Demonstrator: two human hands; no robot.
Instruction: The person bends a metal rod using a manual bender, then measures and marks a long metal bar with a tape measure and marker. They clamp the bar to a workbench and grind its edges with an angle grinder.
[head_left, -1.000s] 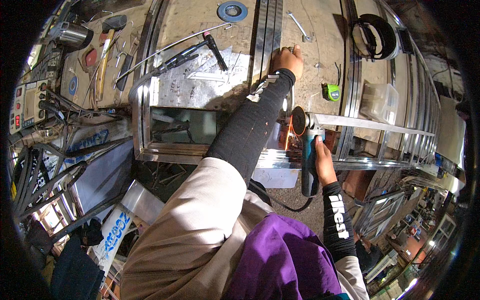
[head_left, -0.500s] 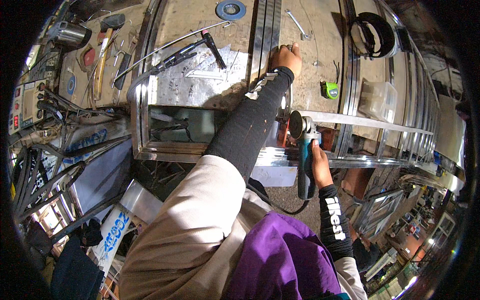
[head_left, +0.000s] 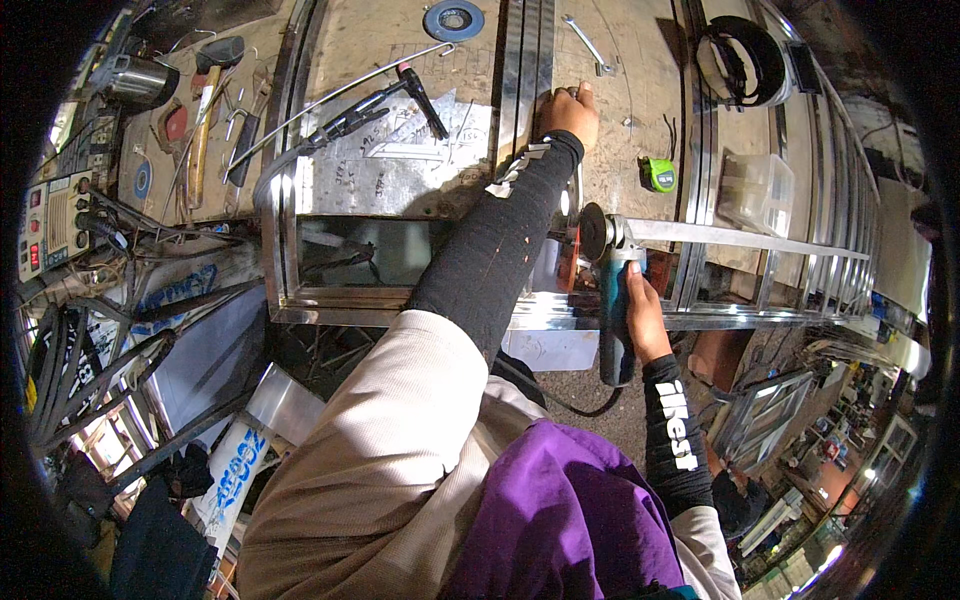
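My left hand (head_left: 570, 112) reaches far forward and presses down on shiny steel bars (head_left: 527, 70) lying on the workbench. My right hand (head_left: 640, 310) grips the teal body of an angle grinder (head_left: 608, 290), whose disc (head_left: 590, 232) sits against the polished steel frame (head_left: 400, 305) near a horizontal square tube (head_left: 740, 238). A black sleeve covers each forearm. My left forearm hides the spot where the disc meets the steel.
A green tape measure (head_left: 658, 176), a blue disc (head_left: 453, 18), a wrench (head_left: 588, 42) and a welding torch with hose (head_left: 345, 122) lie on the bench. Hammers (head_left: 210, 90) and a welder box (head_left: 50, 215) are at left. Steel railings (head_left: 830, 200) stand at right.
The right hand has brought the grinder left and slightly down along the frame. My left hand stays on the bars.
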